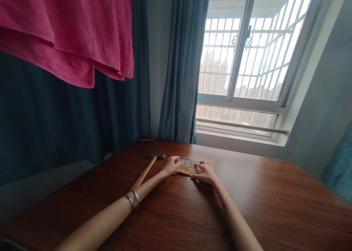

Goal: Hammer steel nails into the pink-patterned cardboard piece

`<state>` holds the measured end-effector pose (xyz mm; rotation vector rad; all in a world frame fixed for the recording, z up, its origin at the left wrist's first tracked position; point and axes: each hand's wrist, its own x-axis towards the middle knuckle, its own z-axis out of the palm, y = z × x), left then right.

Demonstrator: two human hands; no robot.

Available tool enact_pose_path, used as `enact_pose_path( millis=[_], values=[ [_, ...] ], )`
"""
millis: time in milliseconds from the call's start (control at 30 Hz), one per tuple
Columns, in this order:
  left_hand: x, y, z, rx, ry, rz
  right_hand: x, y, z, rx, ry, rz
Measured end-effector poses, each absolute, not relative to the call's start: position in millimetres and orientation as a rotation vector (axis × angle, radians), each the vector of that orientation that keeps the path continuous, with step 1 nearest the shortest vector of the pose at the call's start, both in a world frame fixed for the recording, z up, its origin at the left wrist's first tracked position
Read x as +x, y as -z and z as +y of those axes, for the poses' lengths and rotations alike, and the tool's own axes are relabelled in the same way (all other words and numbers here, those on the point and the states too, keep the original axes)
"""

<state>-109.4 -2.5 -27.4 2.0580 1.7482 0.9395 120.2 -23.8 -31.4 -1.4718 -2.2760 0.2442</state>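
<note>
Over the table, a small speckled piece (189, 168) in tan and yellow, with a touch of pink at its right end, is between my two hands. A row of thin metal pins or nails (188, 160) stands up along its far edge. My left hand (172, 165) grips its left end, and my right hand (204, 171) has fingers closed around its right end. The piece is too small in view to tell its material. Left of my left hand lies a hammer (147, 170) with a wooden handle and a dark head; my left forearm partly covers the handle.
The brown wooden table (261, 192) spreads around my arms. Near its far left corner lies a row of small pale round shapes (147, 139). Behind stand blue curtains (181, 67) and a barred window (242, 60). A pink cloth (82, 31) hangs at upper left.
</note>
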Motion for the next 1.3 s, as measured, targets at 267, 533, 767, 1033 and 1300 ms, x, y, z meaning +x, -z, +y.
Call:
enact_pose_path(
  millis=[267,533,767,1033,1300],
  values=[
    [-82.5,36.3,6.9,2.066,-1.026,1.728,117.6,43.8,-4.7,-1.458,-0.305,-2.068],
    [-81.1,35.7,5.0,2.032,-1.07,1.676,94.8,52.6,-0.5,-1.456,-0.304,-1.923],
    [-83.7,43.0,10.6,2.054,-1.136,1.693,93.1,55.4,-3.5,-1.462,-0.269,-1.847],
    [-82.1,43.3,7.2,2.103,-1.149,1.822,77.1,56.0,0.0,-1.586,-0.24,-1.696],
    [-81.8,44.0,6.5,1.924,-1.243,1.777,80.4,43.5,-2.5,-1.637,-0.414,-1.698]
  ],
)
